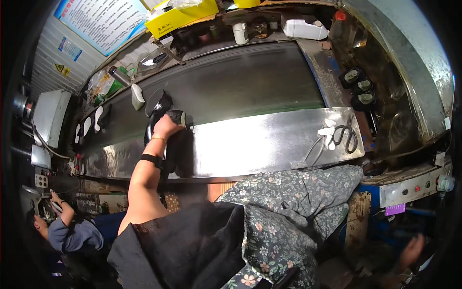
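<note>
My left arm reaches up to the near edge of the dark belt. There my left hand (167, 126) is closed on a glossy black shoe (155, 114). The fingers hide part of the shoe, and a dark textured piece with a pale edge (178, 117) shows beside the thumb. A pale shoe-shaped piece (137, 97) stands on the belt just beyond. At the lower right a smeared hand (413, 250), seemingly my right hand, is held away from the bench. Its fingers are too blurred to read.
Several dark shoes with white insides (98, 115) line the belt's left end. Black-handled scissors (345, 137), pincers (315, 150) and white scraps (328, 131) lie on the metal ledge (250, 139). Dark shoes (362, 86) sit at right. A co-worker (77, 231) is at lower left.
</note>
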The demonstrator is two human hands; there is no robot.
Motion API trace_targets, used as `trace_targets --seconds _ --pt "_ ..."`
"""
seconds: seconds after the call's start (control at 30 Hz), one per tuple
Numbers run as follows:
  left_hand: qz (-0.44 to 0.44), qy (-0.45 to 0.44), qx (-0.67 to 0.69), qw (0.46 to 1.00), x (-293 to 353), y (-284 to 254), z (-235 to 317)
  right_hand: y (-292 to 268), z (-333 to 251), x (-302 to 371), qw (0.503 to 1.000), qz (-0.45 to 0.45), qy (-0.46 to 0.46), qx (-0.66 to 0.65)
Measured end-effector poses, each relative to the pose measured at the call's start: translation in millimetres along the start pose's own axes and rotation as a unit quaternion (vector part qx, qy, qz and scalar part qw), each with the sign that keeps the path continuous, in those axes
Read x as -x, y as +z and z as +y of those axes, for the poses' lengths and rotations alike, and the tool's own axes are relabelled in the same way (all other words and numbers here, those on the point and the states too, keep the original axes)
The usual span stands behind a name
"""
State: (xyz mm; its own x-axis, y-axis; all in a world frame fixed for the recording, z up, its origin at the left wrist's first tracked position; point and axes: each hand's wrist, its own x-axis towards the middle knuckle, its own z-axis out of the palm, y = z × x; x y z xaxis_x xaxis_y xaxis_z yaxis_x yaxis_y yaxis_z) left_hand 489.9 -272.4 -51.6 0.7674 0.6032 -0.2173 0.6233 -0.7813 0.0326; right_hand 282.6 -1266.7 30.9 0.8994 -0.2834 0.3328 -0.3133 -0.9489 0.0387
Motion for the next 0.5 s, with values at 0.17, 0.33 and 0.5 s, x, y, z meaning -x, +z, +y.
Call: trace_targets --seconds 0.17,0.33,0.5 --pt "0.124 0.009 0.25 0.96 70.4 42.4 -38.9 111.9 -247.9 101.9 0.989 -0.11 0.003 -0.103" --pt "0.164 0.052 0.087 0.981 99.1 59.1 -53.9 131.9 -366.2 82.3 0.903 0.019 0.02 -0.428" --pt "-0.259 0.02 0.645 0.718 108.1 -1.4 -4.1 90.4 -433.7 23.7 0.831 -0.072 -0.089 -0.544"
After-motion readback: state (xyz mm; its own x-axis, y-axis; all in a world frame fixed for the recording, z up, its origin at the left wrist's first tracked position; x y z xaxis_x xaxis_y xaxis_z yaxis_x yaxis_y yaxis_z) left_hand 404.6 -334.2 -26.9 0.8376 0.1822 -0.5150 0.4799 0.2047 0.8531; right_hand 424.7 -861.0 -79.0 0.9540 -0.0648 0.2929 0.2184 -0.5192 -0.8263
